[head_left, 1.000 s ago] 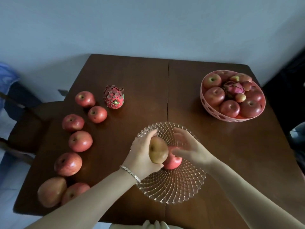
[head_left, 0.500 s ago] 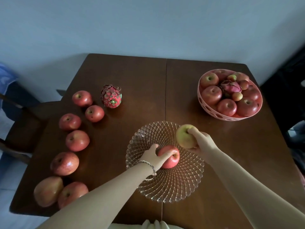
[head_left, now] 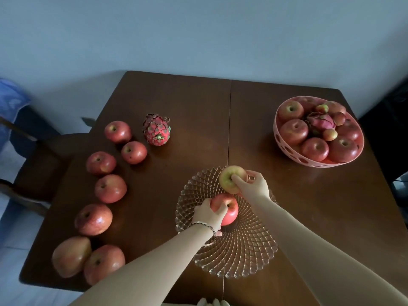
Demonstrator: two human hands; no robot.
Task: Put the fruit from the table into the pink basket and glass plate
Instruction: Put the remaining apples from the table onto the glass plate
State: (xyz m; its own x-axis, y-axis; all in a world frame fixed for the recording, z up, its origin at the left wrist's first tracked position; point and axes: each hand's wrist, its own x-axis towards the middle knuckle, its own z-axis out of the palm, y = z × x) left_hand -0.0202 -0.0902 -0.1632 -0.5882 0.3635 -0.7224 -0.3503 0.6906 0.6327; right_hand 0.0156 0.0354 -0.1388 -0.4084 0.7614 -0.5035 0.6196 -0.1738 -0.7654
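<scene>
The glass plate (head_left: 247,250) lies near the table's front edge. My left hand (head_left: 208,214) grips a red apple (head_left: 228,209) at the plate's middle. My right hand (head_left: 254,185) holds a yellow-green apple (head_left: 227,180) over the plate's far rim. The pink basket (head_left: 287,149) at the right is full of red apples, a dragon fruit and small fruits. On the left of the table lie several red apples (head_left: 110,188), a mango (head_left: 70,256) and a dragon fruit (head_left: 157,132).
The brown table (head_left: 187,102) has a seam down its middle and stands against a pale wall. A dark chair (head_left: 39,164) stands at its left side. Something dark stands beyond the right edge.
The yellow-green apple passed from my left hand to my right and now sits at the plate's far rim. My left hand took hold of the red apple in the plate.
</scene>
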